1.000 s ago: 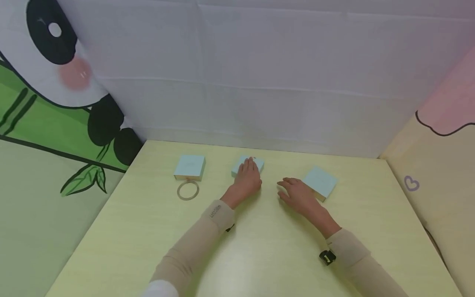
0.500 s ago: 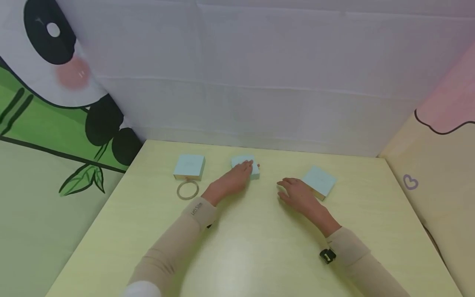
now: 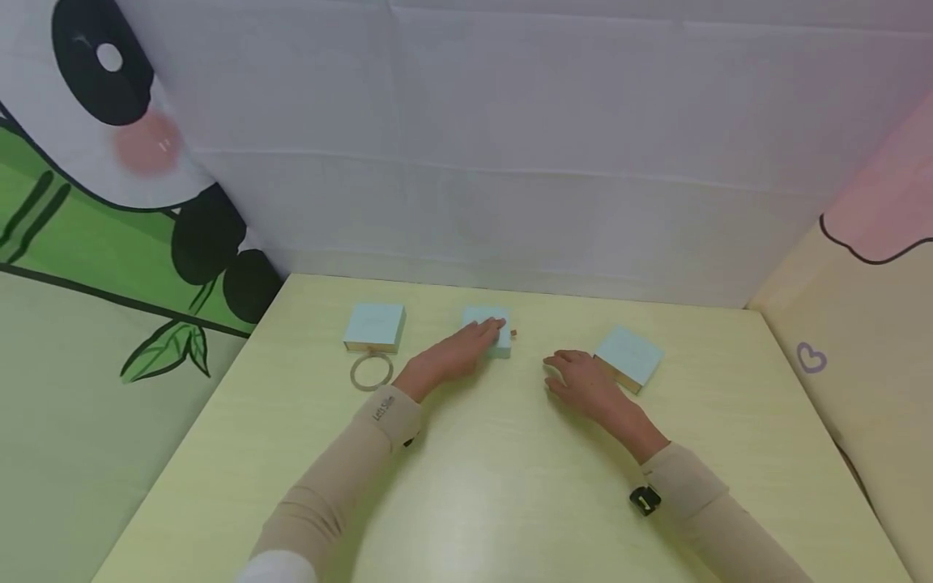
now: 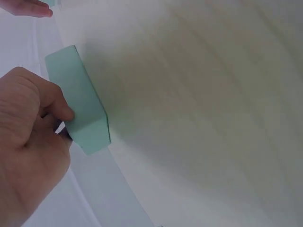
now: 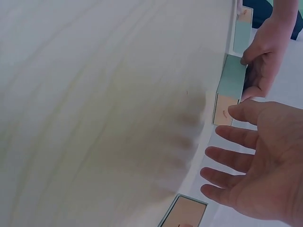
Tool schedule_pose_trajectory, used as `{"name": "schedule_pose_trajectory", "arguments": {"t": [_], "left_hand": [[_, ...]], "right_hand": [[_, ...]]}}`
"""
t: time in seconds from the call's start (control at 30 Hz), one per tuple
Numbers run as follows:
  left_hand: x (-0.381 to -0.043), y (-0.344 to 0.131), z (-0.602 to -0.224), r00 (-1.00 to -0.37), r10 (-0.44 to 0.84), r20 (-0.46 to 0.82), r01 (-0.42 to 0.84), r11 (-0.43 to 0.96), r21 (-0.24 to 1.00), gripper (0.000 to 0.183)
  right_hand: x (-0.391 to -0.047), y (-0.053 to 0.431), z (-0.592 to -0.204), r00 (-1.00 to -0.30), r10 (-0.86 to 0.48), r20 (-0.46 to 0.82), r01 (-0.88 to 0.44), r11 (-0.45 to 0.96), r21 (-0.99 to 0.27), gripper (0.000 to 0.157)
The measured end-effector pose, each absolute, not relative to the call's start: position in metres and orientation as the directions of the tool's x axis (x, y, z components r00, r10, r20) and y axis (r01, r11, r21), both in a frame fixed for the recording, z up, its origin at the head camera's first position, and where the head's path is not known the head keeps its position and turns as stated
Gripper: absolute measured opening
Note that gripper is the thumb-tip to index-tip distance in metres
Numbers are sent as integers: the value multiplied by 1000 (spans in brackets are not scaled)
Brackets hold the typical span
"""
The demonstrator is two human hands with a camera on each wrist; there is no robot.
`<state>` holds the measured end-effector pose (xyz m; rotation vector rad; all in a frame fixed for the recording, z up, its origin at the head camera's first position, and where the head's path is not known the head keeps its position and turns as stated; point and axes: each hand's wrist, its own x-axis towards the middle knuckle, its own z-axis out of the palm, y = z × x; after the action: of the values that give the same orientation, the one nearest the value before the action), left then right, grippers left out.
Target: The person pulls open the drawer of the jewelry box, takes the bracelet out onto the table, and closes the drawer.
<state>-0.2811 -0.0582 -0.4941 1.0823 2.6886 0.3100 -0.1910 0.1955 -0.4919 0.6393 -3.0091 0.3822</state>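
Observation:
Three pale blue boxes with tan ends stand on the table. My left hand (image 3: pixel 453 354) grips the middle box (image 3: pixel 478 313), its thumb on the near side and its fingers over the top. In the left wrist view the thumb presses the blue side of this box (image 4: pixel 78 94). A small brown tab (image 3: pixel 513 334) sticks out of its right end. My right hand (image 3: pixel 586 385) holds nothing, fingers spread and slightly bent, just left of the right box (image 3: pixel 632 355). In the right wrist view the thumb overlaps the middle box's tan end (image 5: pixel 224 111).
The left box (image 3: pixel 375 325) stands at the back left, with a pale bangle-like ring (image 3: pixel 353 372) lying before its front end. A white cloth wall (image 3: pixel 510 227) rises behind the table's back edge. A printed side panel (image 3: pixel 860 372) borders the table (image 3: pixel 496 486) on the right.
My left hand has turned the middle box clockwise, so its tab now points right. That hand and forearm have swung left. The right hand stays in place.

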Motion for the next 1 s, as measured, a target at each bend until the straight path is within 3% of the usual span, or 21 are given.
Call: {"name": "schedule_pose_trajectory", "arguments": {"t": [0.13, 0.43, 0.77, 1.0], "left_hand": [[-278, -55, -495, -697, 709, -111, 657, 693, 298, 72], [-276, -57, -495, -683, 730, 24, 729, 680, 78, 52], [-277, -57, -497, -755, 654, -34, 652, 756, 55, 60], [-272, -47, -503, -787, 616, -11, 617, 787, -4, 57]], "right_hand": [[-188, 196, -492, -917, -391, 83, -399, 887, -232, 38], [-186, 191, -490, -920, -387, 63, -388, 879, -277, 39], [-199, 174, -481, -918, -393, 52, -388, 863, -324, 39], [-226, 157, -479, -943, -329, 44, -314, 844, -434, 40]]}}
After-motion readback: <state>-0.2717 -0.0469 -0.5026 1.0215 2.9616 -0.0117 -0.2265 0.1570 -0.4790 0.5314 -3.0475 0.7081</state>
